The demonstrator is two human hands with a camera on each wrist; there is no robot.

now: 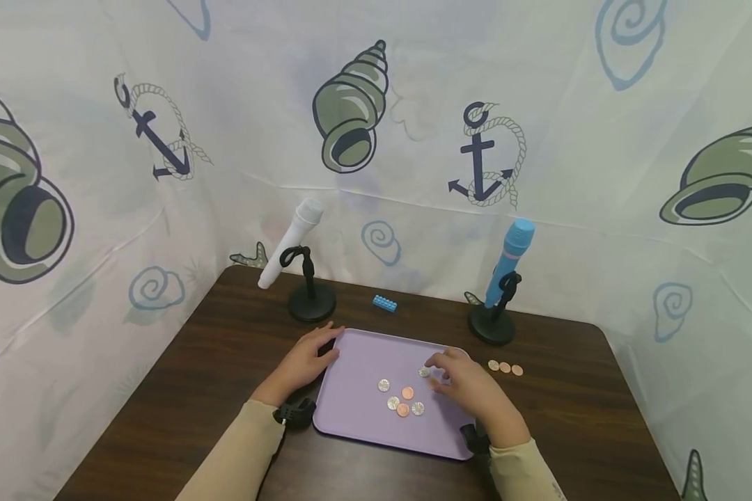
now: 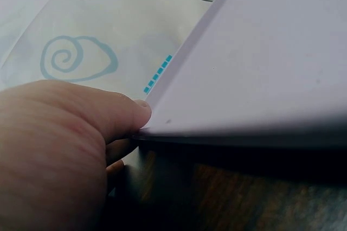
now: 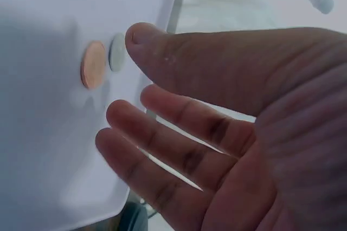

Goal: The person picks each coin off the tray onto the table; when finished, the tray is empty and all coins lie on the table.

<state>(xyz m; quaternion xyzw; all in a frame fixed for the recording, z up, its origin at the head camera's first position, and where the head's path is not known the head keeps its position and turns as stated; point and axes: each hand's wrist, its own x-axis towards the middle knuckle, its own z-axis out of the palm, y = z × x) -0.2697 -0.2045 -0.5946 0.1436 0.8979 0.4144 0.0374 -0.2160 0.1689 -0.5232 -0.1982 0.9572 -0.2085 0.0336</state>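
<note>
A lavender tray [image 1: 357, 362] lies on the dark wooden table with several silver and copper coins on it. My left hand [image 1: 303, 358] rests at the tray's left side with its fingers extended. Its thumb [image 2: 130, 116] touches the rim in the left wrist view, and the other fingers are partly hidden behind it. Over the tray's right part hovers my right hand [image 1: 470, 384], thumb and fingers apart and nothing held between them. Close to its fingertips lie a silver coin [image 3: 116, 52] and a copper coin [image 3: 94, 65].
Behind the tray stand a white microphone [image 1: 291, 240] and a blue microphone [image 1: 510, 261] on black stands. A blue toy brick [image 1: 385, 303] lies between them. Three copper coins [image 1: 505, 367] sit on the table right of the tray. A patterned cloth [image 1: 413, 181] hangs behind the table.
</note>
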